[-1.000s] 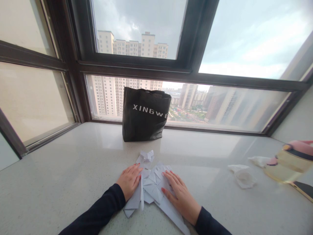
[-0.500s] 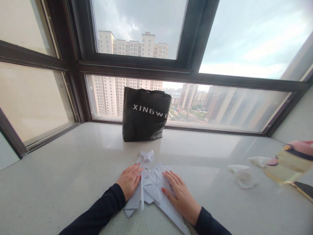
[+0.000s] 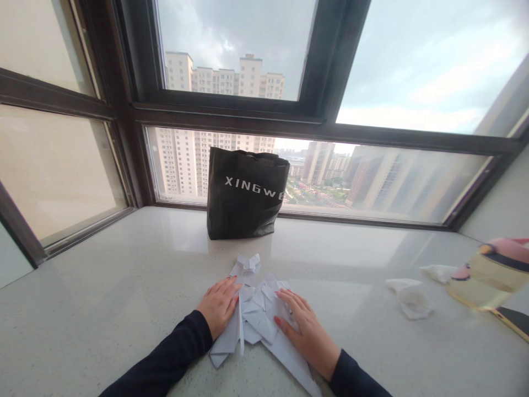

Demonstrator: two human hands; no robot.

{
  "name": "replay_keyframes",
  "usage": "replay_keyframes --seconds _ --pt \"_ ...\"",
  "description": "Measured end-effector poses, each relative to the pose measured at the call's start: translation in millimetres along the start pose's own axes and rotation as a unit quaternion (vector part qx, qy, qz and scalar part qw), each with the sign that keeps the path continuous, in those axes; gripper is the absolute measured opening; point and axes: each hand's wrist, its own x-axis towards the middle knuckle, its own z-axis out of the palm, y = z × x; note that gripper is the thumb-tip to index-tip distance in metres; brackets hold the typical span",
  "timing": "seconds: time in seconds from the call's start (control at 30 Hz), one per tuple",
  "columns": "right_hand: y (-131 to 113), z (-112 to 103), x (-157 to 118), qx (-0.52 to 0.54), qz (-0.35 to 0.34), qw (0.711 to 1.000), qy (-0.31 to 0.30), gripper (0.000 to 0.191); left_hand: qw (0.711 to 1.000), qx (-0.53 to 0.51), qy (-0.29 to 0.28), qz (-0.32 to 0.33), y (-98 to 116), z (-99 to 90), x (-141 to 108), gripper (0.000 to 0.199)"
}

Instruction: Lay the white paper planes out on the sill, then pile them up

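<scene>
Folded white papers (image 3: 258,317) lie in a loose pile near the front of the pale speckled counter (image 3: 136,298). My left hand (image 3: 221,304) rests flat on the left side of the pile, its fingers stretched out beside an upright paper edge. On the right side, my right hand (image 3: 308,331) lies over a long folded sheet (image 3: 289,361), fingers and thumb spread. Neither hand is closed round anything. Just beyond the left fingertips sits a small folded paper piece (image 3: 249,263). What lies beneath the palms is hidden.
A black bag (image 3: 248,196) with white letters stands by the dark-framed window. To the right are crumpled white tissues (image 3: 411,298), a yellowish container with a pink top (image 3: 487,275), and part of a phone (image 3: 514,320) at the frame's edge.
My right hand has shifted very slightly on the papers, and the sheets near its fingertips have moved a little. My left hand has stayed in place.
</scene>
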Motion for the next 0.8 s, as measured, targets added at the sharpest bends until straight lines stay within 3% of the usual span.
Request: replay_keyframes --seconds 0.23,0.4,0.53,0.6,0.67,0.77,0.8 --pt "-7 -10 2 0.110 0.005 0.991 0.074 0.031 0.994 -0.102 0.026 -0.009 4 -8.8 3 0.032" --pt "-9 -14 4 0.172 -0.031 0.975 0.134 0.029 0.963 -0.227 0.136 -0.059 11 -31.2 11 0.025" --pt "-5 -10 4 0.138 -0.018 0.977 0.160 0.029 0.942 -0.220 0.240 -0.084 18 -50.6 17 0.020" --pt "-1 -8 4 0.114 -0.009 0.981 0.159 0.030 0.938 -0.214 0.263 -0.074 25 -57.9 17 0.021" --pt "1 -6 4 0.101 0.002 0.983 0.154 0.031 0.946 -0.248 0.206 -0.037 34 -63.2 18 0.023" --pt "3 -5 5 0.093 0.017 0.983 0.159 0.031 0.943 -0.330 0.027 0.027 46 -67.5 21 0.020" --pt "3 -4 5 0.090 0.022 0.983 0.161 0.030 0.942 -0.333 -0.007 0.031 47 -67.7 23 0.019"
